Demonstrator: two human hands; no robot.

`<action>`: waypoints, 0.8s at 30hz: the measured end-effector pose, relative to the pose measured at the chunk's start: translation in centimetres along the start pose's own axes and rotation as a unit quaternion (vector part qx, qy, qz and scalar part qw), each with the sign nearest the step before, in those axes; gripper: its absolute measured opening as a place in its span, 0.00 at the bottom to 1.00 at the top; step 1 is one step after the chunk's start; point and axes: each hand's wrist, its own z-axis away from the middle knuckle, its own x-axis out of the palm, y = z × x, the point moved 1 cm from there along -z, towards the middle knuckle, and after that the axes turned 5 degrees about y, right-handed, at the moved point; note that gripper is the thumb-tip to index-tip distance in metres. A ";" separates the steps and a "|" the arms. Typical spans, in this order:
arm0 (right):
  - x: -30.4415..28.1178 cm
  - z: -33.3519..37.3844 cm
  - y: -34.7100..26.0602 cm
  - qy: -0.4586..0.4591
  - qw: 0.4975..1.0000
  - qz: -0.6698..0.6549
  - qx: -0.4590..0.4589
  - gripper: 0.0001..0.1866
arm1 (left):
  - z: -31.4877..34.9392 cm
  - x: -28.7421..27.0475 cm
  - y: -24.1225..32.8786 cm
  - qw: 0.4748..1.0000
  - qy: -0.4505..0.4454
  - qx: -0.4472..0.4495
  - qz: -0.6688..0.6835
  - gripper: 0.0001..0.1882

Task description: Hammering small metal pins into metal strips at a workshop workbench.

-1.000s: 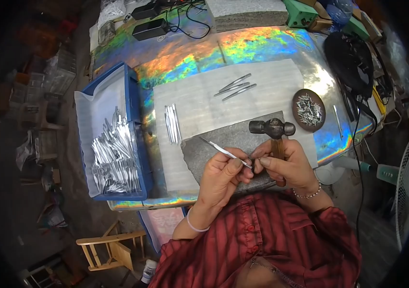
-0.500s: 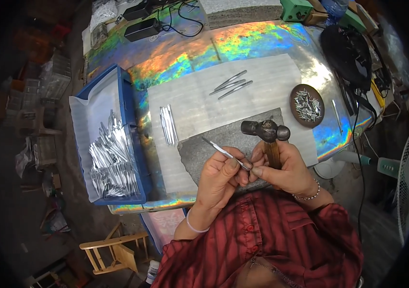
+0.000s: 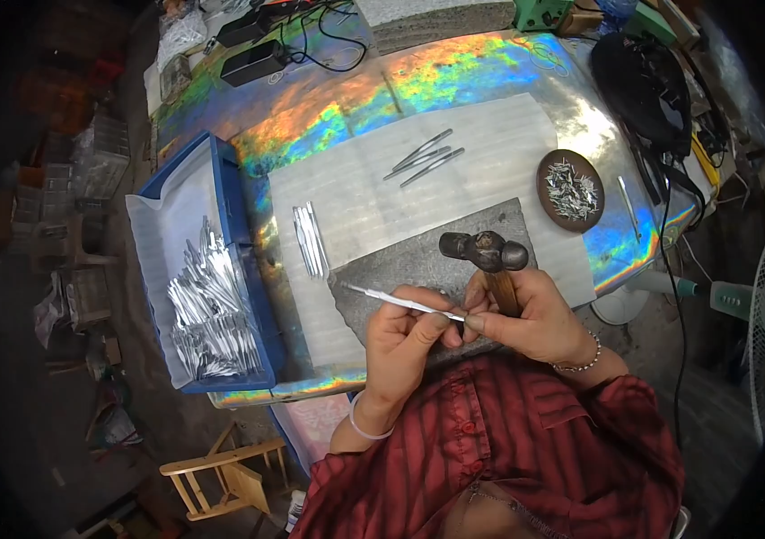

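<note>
Slim metal tweezers (image 3: 398,300) lie slantwise in my left hand (image 3: 406,346), whose thumb and fingers pinch them near their right end. My right hand (image 3: 531,314) has its fingers wrapped round the wooden handle of a ball-peen hammer (image 3: 488,251), head up. Its thumb and fingertip also meet the right end of the tweezers, beside my left fingertips; whether they hold a small part there is hidden. Beneath both hands is a grey slab (image 3: 427,251). Several loose tweezers (image 3: 425,158) lie beyond it, and a row of more (image 3: 309,240) lies to its left.
At the left stands a blue tray (image 3: 233,193) with heaped silver tweezers (image 3: 212,310). A brown bowl (image 3: 541,190) of small metal pins sits at the right. White sheeting (image 3: 347,180) covers part of the shiny table. Farther back are a stone block (image 3: 441,22) and black adapters (image 3: 252,63).
The tweezers have turned flatter, their free end now pointing farther left. The hammer head has shifted slightly left with my right hand. The whole view has tilted a little.
</note>
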 end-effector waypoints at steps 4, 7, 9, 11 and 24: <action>0.0 -0.2 0.5 -0.013 0.999 -0.045 -0.010 0.08 | 0.1 -0.1 0.0 0.995 -0.020 0.051 -0.086 0.07; 0.0 -0.2 -0.3 -0.035 0.996 -0.077 0.027 0.09 | 0.3 -0.2 -0.4 0.999 -0.027 0.009 0.017 0.08; -0.1 -0.2 -0.1 -0.048 0.994 -0.071 0.071 0.09 | 0.6 -0.6 -0.4 0.994 -0.019 -0.031 0.101 0.08; -0.4 -0.3 0.7 -0.018 0.995 -0.098 0.007 0.11 | 0.7 -1.3 -0.2 0.990 0.017 -0.063 0.122 0.08; -2.4 -0.1 3.8 0.129 0.974 0.187 -0.021 0.14 | 0.8 -2.9 0.7 0.977 0.073 0.042 -0.196 0.03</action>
